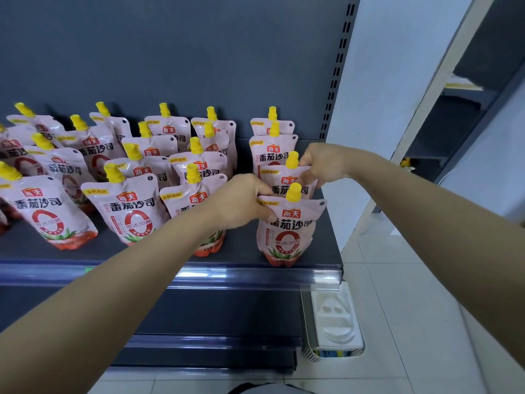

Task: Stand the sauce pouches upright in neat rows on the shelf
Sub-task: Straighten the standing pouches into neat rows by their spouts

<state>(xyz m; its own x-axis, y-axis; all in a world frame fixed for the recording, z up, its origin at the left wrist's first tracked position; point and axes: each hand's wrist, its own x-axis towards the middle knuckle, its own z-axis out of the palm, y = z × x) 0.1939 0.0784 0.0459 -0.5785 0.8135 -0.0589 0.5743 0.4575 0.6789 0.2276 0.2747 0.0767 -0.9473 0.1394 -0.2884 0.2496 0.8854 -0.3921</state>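
Several pink sauce pouches with yellow caps stand upright in rows on the dark shelf (244,251). In the rightmost row, the front pouch (289,231) stands at the shelf's front edge. My left hand (241,203) pinches its upper left corner. Right behind it stands a second pouch (287,183), and my right hand (324,163) grips that one's upper right corner beside its cap. Two more pouches (270,146) stand further back in this row. The front pouch of the neighbouring row (193,200) is partly hidden by my left forearm.
The shelf's back panel (199,66) is dark grey, with a slotted upright (338,66) at its right end. A clear price rail (227,274) runs along the front edge. A lower shelf sits beneath. A white moulded tray (335,319) stands on the tiled floor to the right.
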